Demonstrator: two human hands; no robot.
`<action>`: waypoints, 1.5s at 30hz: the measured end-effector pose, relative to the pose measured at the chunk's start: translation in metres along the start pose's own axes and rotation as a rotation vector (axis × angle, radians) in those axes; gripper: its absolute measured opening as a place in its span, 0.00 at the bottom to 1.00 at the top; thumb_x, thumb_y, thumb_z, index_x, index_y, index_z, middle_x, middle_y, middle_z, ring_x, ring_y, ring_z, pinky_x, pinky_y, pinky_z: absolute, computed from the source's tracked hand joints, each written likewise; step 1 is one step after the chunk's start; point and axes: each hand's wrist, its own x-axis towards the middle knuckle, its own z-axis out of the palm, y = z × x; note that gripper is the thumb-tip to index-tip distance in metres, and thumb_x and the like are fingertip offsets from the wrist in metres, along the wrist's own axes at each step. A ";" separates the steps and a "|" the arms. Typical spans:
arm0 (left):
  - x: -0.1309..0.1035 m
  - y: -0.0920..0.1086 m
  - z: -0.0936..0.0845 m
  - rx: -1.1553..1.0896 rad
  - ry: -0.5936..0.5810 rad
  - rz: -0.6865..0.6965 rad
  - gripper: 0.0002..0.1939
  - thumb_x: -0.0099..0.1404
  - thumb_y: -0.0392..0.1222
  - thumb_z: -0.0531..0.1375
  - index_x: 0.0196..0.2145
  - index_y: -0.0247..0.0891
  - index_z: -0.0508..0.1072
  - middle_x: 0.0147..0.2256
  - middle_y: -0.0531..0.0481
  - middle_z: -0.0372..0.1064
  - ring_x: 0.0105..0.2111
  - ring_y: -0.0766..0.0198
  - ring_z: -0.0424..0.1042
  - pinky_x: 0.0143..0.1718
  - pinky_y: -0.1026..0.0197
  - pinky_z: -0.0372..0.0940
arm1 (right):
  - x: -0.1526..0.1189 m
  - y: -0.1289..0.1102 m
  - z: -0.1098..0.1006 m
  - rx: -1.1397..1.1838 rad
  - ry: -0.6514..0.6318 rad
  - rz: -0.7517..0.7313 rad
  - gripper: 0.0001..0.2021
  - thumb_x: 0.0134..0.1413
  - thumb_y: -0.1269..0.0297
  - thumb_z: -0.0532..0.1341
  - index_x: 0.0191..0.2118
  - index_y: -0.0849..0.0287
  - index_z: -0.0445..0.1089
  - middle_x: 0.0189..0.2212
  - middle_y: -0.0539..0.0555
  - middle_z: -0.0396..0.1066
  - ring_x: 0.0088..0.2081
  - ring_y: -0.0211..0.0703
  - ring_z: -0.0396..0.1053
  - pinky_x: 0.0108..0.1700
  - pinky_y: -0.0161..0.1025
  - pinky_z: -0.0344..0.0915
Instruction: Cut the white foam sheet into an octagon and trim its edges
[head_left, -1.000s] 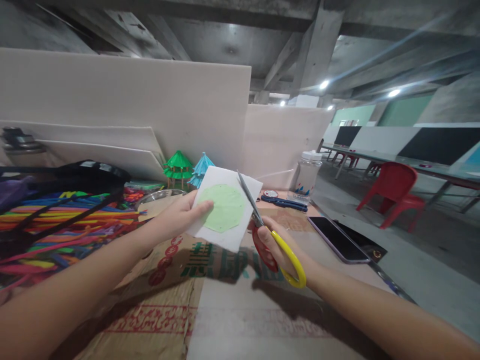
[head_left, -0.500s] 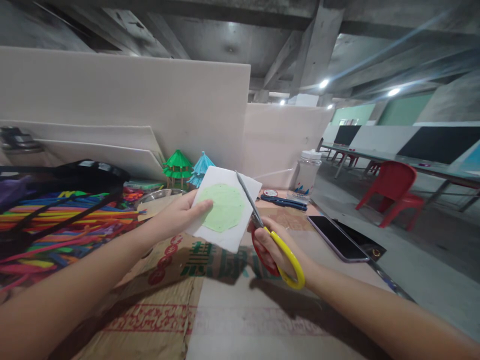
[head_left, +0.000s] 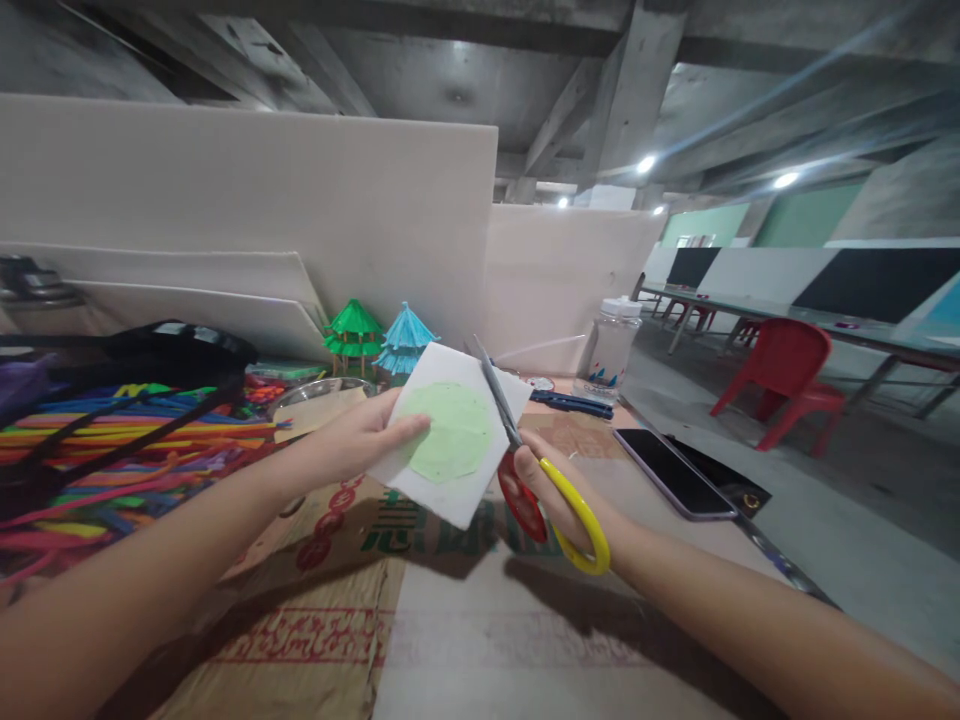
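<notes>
From where I'm standing, the left hand [head_left: 360, 435] is pinching a white, angular sheet [head_left: 450, 503] with a light-green, roughly round piece [head_left: 450, 430] lying on it, the thumb pressing the green piece's left side. The right hand [head_left: 551, 480] is gripping metal scissors with red and yellow handle loops [head_left: 589, 520], and the parted blades are meeting the sheet's right part. Both are hovering above the middle of the surface [head_left: 300, 690], which brown printed cardboard is partly covering. For a clean cut, I'd be turning the sheet into the blades rather than twisting the scissor wrist, snipping from deep in the blades, following the green outline closely and holding the thumb clear. Light pressure should be stopping the two layers from slipping. As for writing, large green Chinese characters are showing on the cardboard, the first seemingly 慧, others partly hidden; the red circled ones are too blurred to read. Towards the surface's far right corner, a clear, white-lidded bottle [head_left: 613, 345] is bearing tiny, unreadable lettering.
</notes>
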 end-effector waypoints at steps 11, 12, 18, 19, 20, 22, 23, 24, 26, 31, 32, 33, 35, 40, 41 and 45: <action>0.004 -0.012 -0.003 0.003 -0.053 -0.010 0.21 0.66 0.57 0.58 0.48 0.39 0.73 0.41 0.43 0.77 0.34 0.56 0.76 0.30 0.61 0.70 | -0.001 -0.004 0.004 0.232 -0.008 0.064 0.24 0.58 0.37 0.56 0.31 0.54 0.53 0.19 0.40 0.52 0.14 0.28 0.49 0.14 0.28 0.50; 0.004 -0.013 -0.004 0.008 -0.049 -0.012 0.21 0.66 0.57 0.58 0.48 0.40 0.73 0.41 0.43 0.78 0.34 0.56 0.76 0.29 0.61 0.70 | -0.001 -0.005 0.005 0.241 -0.011 0.066 0.24 0.57 0.37 0.56 0.31 0.55 0.53 0.18 0.40 0.52 0.14 0.28 0.49 0.14 0.28 0.50; 0.004 -0.016 -0.011 -0.006 -0.032 -0.055 0.20 0.64 0.58 0.60 0.46 0.41 0.74 0.39 0.44 0.79 0.33 0.55 0.78 0.29 0.60 0.72 | -0.002 -0.003 0.009 0.185 0.010 0.060 0.25 0.55 0.35 0.58 0.35 0.55 0.57 0.16 0.39 0.51 0.12 0.28 0.49 0.11 0.28 0.50; 0.005 -0.017 -0.014 -0.015 -0.027 -0.067 0.21 0.63 0.58 0.60 0.45 0.41 0.73 0.39 0.44 0.79 0.33 0.55 0.78 0.28 0.60 0.72 | 0.000 -0.004 0.007 0.160 0.023 0.064 0.26 0.55 0.34 0.57 0.36 0.55 0.58 0.16 0.39 0.52 0.12 0.29 0.49 0.11 0.28 0.50; 0.005 -0.017 -0.017 -0.026 -0.016 -0.081 0.22 0.63 0.59 0.61 0.46 0.40 0.73 0.39 0.44 0.79 0.33 0.55 0.78 0.28 0.60 0.73 | 0.002 -0.005 0.004 0.128 0.035 0.079 0.26 0.55 0.34 0.56 0.38 0.55 0.59 0.17 0.39 0.53 0.12 0.29 0.50 0.11 0.29 0.51; 0.006 -0.017 -0.027 -0.067 0.028 -0.101 0.25 0.62 0.60 0.61 0.48 0.40 0.72 0.40 0.43 0.79 0.32 0.55 0.78 0.28 0.59 0.73 | 0.008 -0.009 -0.005 0.002 0.039 0.135 0.25 0.57 0.35 0.54 0.40 0.55 0.60 0.16 0.40 0.55 0.11 0.31 0.51 0.12 0.30 0.51; 0.006 -0.018 -0.033 -0.082 0.063 -0.096 0.26 0.62 0.60 0.61 0.50 0.40 0.72 0.41 0.42 0.79 0.32 0.55 0.78 0.29 0.59 0.74 | 0.012 -0.011 -0.011 -0.103 0.033 0.168 0.23 0.59 0.37 0.54 0.40 0.55 0.62 0.16 0.41 0.56 0.12 0.32 0.53 0.13 0.31 0.52; 0.007 -0.018 -0.039 -0.077 0.090 -0.089 0.27 0.61 0.61 0.62 0.50 0.40 0.72 0.42 0.43 0.79 0.33 0.54 0.78 0.28 0.60 0.74 | 0.015 -0.013 -0.017 -0.233 0.018 0.188 0.21 0.59 0.41 0.56 0.39 0.56 0.64 0.16 0.43 0.58 0.13 0.34 0.55 0.14 0.32 0.53; 0.008 -0.019 -0.049 -0.034 0.171 -0.053 0.28 0.58 0.61 0.64 0.49 0.39 0.73 0.43 0.42 0.79 0.34 0.53 0.78 0.29 0.59 0.74 | 0.021 -0.012 -0.026 -0.495 0.015 0.174 0.16 0.55 0.49 0.63 0.36 0.58 0.69 0.21 0.49 0.68 0.20 0.38 0.65 0.21 0.34 0.58; 0.010 -0.020 -0.055 0.034 0.226 -0.023 0.27 0.56 0.60 0.66 0.47 0.39 0.74 0.45 0.42 0.78 0.40 0.49 0.78 0.34 0.57 0.76 | 0.014 0.002 -0.016 -0.797 -0.158 0.088 0.21 0.52 0.62 0.64 0.53 0.56 0.71 0.43 0.58 0.76 0.42 0.52 0.73 0.42 0.43 0.65; 0.010 -0.020 -0.053 0.021 0.213 -0.014 0.27 0.57 0.60 0.66 0.47 0.39 0.74 0.45 0.42 0.78 0.41 0.49 0.78 0.36 0.56 0.76 | 0.010 0.003 -0.010 -0.822 -0.204 0.051 0.23 0.53 0.65 0.63 0.56 0.56 0.69 0.47 0.59 0.75 0.46 0.52 0.72 0.45 0.43 0.65; 0.011 -0.020 -0.052 0.003 0.197 0.002 0.27 0.57 0.60 0.66 0.47 0.39 0.74 0.45 0.42 0.78 0.42 0.49 0.78 0.37 0.55 0.76 | 0.007 0.003 -0.004 -0.846 -0.243 0.016 0.25 0.53 0.67 0.62 0.58 0.56 0.68 0.50 0.60 0.73 0.48 0.52 0.71 0.48 0.43 0.65; 0.011 -0.021 -0.049 -0.033 0.161 0.040 0.27 0.57 0.59 0.66 0.47 0.38 0.74 0.46 0.42 0.77 0.44 0.48 0.77 0.41 0.52 0.75 | 0.003 0.000 0.002 -0.905 -0.296 -0.022 0.23 0.54 0.67 0.62 0.57 0.57 0.69 0.50 0.62 0.72 0.49 0.53 0.71 0.49 0.43 0.65; 0.012 -0.022 -0.047 -0.087 0.092 0.086 0.26 0.58 0.59 0.66 0.48 0.38 0.74 0.47 0.43 0.77 0.47 0.48 0.75 0.46 0.49 0.74 | 0.018 -0.003 -0.022 -1.011 -0.164 -0.091 0.14 0.63 0.63 0.57 0.50 0.59 0.74 0.48 0.61 0.74 0.51 0.52 0.70 0.52 0.45 0.64; 0.012 -0.022 -0.047 -0.091 0.090 0.082 0.26 0.58 0.58 0.65 0.48 0.38 0.74 0.47 0.43 0.77 0.46 0.48 0.76 0.45 0.49 0.75 | 0.024 0.000 -0.032 -1.029 -0.107 -0.123 0.15 0.63 0.65 0.57 0.52 0.59 0.73 0.50 0.61 0.73 0.54 0.52 0.68 0.56 0.46 0.62; 0.012 -0.021 -0.044 -0.078 0.121 0.055 0.26 0.57 0.59 0.65 0.47 0.38 0.74 0.45 0.43 0.77 0.45 0.48 0.76 0.45 0.48 0.75 | 0.038 0.022 -0.073 -1.018 -0.170 -0.061 0.31 0.55 0.64 0.65 0.65 0.59 0.61 0.63 0.63 0.62 0.62 0.56 0.61 0.59 0.49 0.60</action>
